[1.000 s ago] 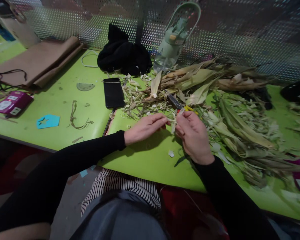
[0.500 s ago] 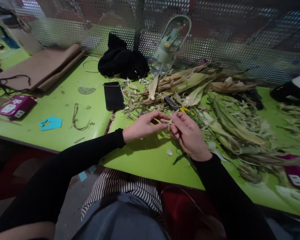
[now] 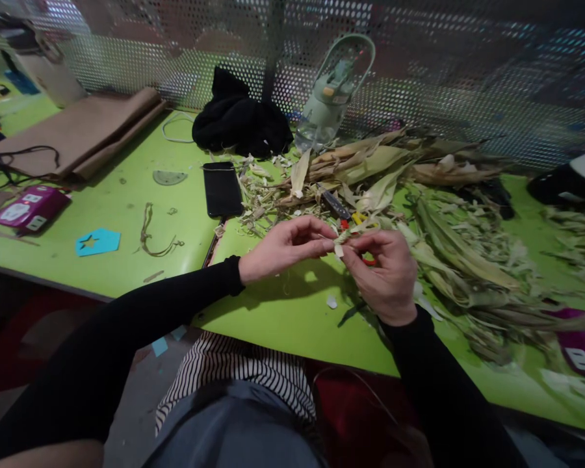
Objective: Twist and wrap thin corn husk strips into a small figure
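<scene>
A small pale piece of twisted corn husk (image 3: 339, 243) is pinched between my two hands above the green table. My left hand (image 3: 292, 246) grips its left side between thumb and fingertips. From the right, my right hand (image 3: 384, 270) pinches the same piece, its thumb and forefinger bent into a ring. Just behind the hands lie pliers or scissors with dark blades (image 3: 335, 204); their coloured handles are partly covered. Dried corn husks (image 3: 365, 159) are heaped beyond, and more long husks (image 3: 463, 260) lie to the right.
Left of the husk scraps lies a black phone (image 3: 223, 188). A green bottle (image 3: 324, 107) and a black cloth (image 3: 241, 117) stand against the perforated screen. Further left are a blue star-cut card (image 3: 97, 242), a knotted cord (image 3: 151, 240) and a purple box (image 3: 32, 208).
My right hand has shifted slightly right and turned, its fingers now more arched. The husk piece has moved a little to the right, while my left hand stays almost where it was.
</scene>
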{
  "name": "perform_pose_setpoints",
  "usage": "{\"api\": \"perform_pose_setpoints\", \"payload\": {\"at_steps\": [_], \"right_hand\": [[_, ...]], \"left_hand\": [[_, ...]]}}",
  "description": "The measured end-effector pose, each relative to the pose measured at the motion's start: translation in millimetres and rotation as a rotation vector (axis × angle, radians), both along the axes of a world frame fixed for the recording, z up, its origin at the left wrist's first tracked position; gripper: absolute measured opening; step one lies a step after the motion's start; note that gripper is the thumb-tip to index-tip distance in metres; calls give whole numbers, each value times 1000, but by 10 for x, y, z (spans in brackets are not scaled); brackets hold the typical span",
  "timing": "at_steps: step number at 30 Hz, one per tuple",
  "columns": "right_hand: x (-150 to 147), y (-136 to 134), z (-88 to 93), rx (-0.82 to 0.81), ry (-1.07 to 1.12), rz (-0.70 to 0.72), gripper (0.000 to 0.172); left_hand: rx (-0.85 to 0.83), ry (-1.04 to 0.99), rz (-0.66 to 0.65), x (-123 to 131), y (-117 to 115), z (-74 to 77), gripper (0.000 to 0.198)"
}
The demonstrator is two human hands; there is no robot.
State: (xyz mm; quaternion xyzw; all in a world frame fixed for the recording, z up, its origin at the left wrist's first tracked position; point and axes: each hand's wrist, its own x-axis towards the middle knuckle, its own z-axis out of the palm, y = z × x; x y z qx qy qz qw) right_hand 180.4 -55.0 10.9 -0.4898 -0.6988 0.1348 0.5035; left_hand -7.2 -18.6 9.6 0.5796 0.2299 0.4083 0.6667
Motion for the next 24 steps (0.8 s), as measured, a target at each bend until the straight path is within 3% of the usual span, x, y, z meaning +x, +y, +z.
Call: {"api": "perform_pose_setpoints", "payload": {"at_steps": [4,8,12,14,20,24], "right_hand": [[-11,13,56,-96,78,63,15],[-4,66,103,-458,438,203,26],[-23,104,117,-736,589,311,36],[-48,105,105,-765,582,320,38],[-88,110,49,-794,572,292,38],[-75,123,8,-777,534,291,35]], "left_hand": [[106,86,37,-24,1,5,25],[284,166,208,-72,-17,69,21],[367,185,124,-77,-22,105,27],[306,189,60,-57,-10,84,28],[-104,157,-73,-7,49,5,29],[-191,110,-97,-2,80,2,18]]}}
